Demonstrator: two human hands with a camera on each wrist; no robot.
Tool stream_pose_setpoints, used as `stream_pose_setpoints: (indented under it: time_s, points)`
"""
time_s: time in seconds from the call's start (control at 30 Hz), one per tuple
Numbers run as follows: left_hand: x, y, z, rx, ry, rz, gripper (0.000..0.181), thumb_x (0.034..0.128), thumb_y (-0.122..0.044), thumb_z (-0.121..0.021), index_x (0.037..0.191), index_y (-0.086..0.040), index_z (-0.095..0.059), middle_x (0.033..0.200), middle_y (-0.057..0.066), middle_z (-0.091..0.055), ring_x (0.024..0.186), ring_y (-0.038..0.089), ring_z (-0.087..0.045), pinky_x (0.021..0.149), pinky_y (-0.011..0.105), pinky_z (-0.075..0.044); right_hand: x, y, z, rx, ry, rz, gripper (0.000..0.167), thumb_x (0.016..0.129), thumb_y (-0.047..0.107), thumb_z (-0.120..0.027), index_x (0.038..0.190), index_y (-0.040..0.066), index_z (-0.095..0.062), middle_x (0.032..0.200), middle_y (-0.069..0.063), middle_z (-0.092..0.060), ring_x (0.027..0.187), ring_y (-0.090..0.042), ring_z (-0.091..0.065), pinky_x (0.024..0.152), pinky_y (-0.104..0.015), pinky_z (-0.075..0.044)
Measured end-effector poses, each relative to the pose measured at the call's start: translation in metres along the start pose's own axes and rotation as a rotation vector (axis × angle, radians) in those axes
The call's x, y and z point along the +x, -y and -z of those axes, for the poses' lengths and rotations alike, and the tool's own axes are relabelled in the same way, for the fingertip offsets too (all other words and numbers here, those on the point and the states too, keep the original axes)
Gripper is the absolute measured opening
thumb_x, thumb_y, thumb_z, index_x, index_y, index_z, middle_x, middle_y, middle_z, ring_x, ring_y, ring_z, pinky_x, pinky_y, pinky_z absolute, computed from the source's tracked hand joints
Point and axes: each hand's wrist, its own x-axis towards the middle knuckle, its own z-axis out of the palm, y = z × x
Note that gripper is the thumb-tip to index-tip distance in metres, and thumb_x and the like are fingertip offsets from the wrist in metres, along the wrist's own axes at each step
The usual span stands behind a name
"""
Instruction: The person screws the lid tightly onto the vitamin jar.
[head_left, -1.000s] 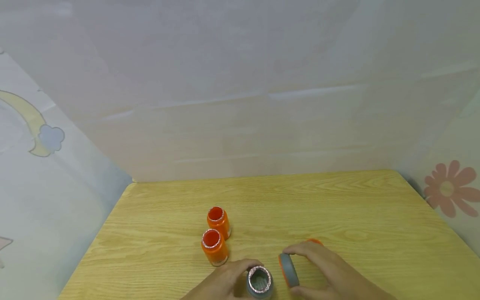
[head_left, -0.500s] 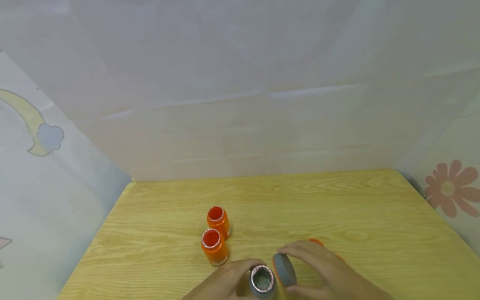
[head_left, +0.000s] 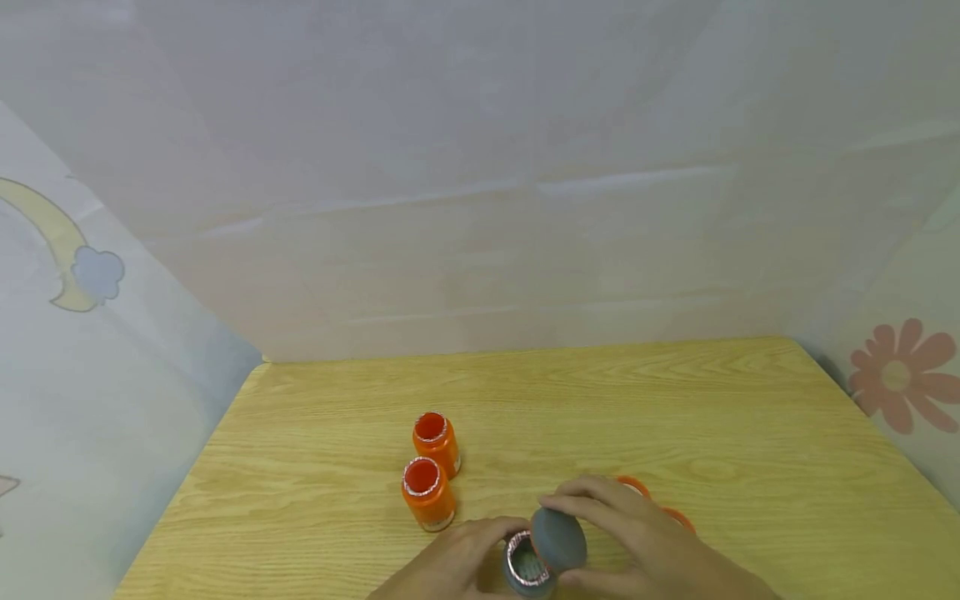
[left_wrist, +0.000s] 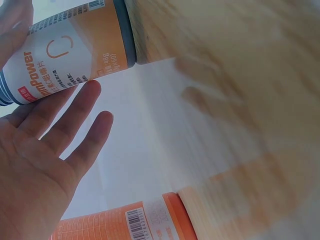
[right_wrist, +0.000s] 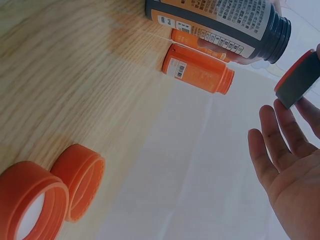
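A dark grey bottle point(head_left: 528, 560) with an orange and white label point(left_wrist: 75, 47) stands uncapped at the table's near edge. My left hand point(head_left: 457, 560) holds it from the left, thumb and fingers around its side. My right hand point(head_left: 645, 542) pinches a grey lid point(head_left: 558, 540) by its rim, tilted beside and partly over the bottle's mouth. In the right wrist view the lid point(right_wrist: 300, 80) shows a red-orange underside edge and is apart from the bottle's threaded neck point(right_wrist: 277, 37).
Two open orange bottles point(head_left: 428, 493) point(head_left: 437, 446) stand close together left of the hands. Two orange lids point(right_wrist: 77, 182) point(right_wrist: 32, 200) lie on the wooden table point(head_left: 300, 450), partly behind my right hand. A patterned sheet point(head_left: 480, 275) hangs behind the table.
My right hand has moved left with the grey lid, bringing it from beside the bottle to its mouth and tilting it flatter. The grey bottle has shifted slightly right.
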Motion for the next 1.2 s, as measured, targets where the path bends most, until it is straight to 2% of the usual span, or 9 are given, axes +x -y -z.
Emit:
stream_pose_setpoints:
  time_s: [0.13, 0.4, 0.53, 0.67, 0.73, 0.87, 1.03, 1.2]
  points:
    - [0.001, 0.0, 0.0, -0.011, 0.01, 0.011, 0.062, 0.088, -0.049, -0.071, 0.14, -0.022, -0.05, 0.133, -0.009, -0.062, 0.117, 0.006, -0.059, 0.097, 0.028, -0.051, 0.003, 0.001, 0.0, 0.064, 0.016, 0.0, 0.063, 0.085, 0.032, -0.078, 0.141, 0.021, -0.052, 0.13, 0.008, -0.052, 0.112, -0.004, -0.053, 0.089, -0.02, -0.052]
    - [0.001, 0.002, 0.0, -0.016, 0.031, 0.031, 0.066, 0.0871, -0.052, -0.071, 0.143, -0.025, -0.048, 0.136, -0.009, -0.06, 0.122, 0.008, -0.057, 0.102, 0.031, -0.05, 0.008, 0.005, -0.003, 0.09, 0.028, 0.001, 0.063, 0.086, 0.032, -0.077, 0.142, 0.022, -0.051, 0.129, 0.011, -0.052, 0.114, -0.003, -0.053, 0.092, -0.018, -0.049]
    - [0.002, 0.003, -0.001, -0.057, 0.065, 0.083, 0.06, 0.0875, -0.055, -0.069, 0.14, -0.031, -0.051, 0.131, -0.015, -0.061, 0.12, 0.004, -0.056, 0.102, 0.032, -0.049, 0.009, 0.007, -0.005, 0.101, 0.044, -0.037, 0.062, 0.087, 0.035, -0.076, 0.142, 0.027, -0.051, 0.13, 0.016, -0.051, 0.116, -0.001, -0.052, 0.093, -0.018, -0.049]
    - [0.003, 0.003, -0.001, -0.118, 0.099, 0.134, 0.051, 0.0882, -0.056, -0.067, 0.134, -0.038, -0.053, 0.124, -0.022, -0.061, 0.114, -0.002, -0.055, 0.099, 0.029, -0.048, 0.009, 0.006, -0.008, 0.106, 0.054, -0.04, 0.061, 0.087, 0.036, -0.075, 0.142, 0.028, -0.051, 0.13, 0.016, -0.05, 0.117, -0.002, -0.051, 0.091, -0.02, -0.05]
    - [0.003, 0.003, -0.001, -0.101, 0.097, 0.122, 0.05, 0.089, -0.056, -0.066, 0.133, -0.037, -0.054, 0.121, -0.023, -0.062, 0.111, -0.004, -0.055, 0.098, 0.028, -0.049, 0.009, 0.006, -0.009, 0.094, 0.056, -0.023, 0.06, 0.088, 0.036, -0.075, 0.142, 0.026, -0.051, 0.129, 0.013, -0.051, 0.116, -0.004, -0.051, 0.09, -0.021, -0.051]
    - [0.004, 0.004, -0.002, -0.102, 0.104, 0.109, 0.048, 0.0901, -0.055, -0.065, 0.132, -0.036, -0.054, 0.117, -0.025, -0.062, 0.108, -0.006, -0.054, 0.097, 0.026, -0.048, 0.009, 0.007, -0.011, 0.102, 0.079, -0.045, 0.06, 0.088, 0.038, -0.074, 0.142, 0.028, -0.051, 0.128, 0.015, -0.051, 0.115, -0.003, -0.05, 0.089, -0.021, -0.052]
    - [0.004, 0.004, -0.003, -0.105, 0.115, 0.103, 0.048, 0.0911, -0.054, -0.064, 0.133, -0.035, -0.053, 0.118, -0.025, -0.061, 0.108, -0.007, -0.054, 0.098, 0.026, -0.048, 0.01, 0.005, -0.013, 0.09, 0.085, -0.027, 0.059, 0.089, 0.038, -0.073, 0.142, 0.028, -0.05, 0.127, 0.014, -0.051, 0.113, -0.003, -0.05, 0.087, -0.021, -0.052]
    - [0.004, 0.005, -0.003, -0.139, 0.125, 0.107, 0.053, 0.0915, -0.054, -0.064, 0.138, -0.034, -0.05, 0.123, -0.024, -0.061, 0.111, -0.006, -0.054, 0.099, 0.027, -0.048, 0.011, 0.005, -0.016, 0.102, 0.116, -0.054, 0.058, 0.089, 0.04, -0.072, 0.142, 0.031, -0.05, 0.124, 0.015, -0.05, 0.111, -0.002, -0.049, 0.083, -0.02, -0.052]
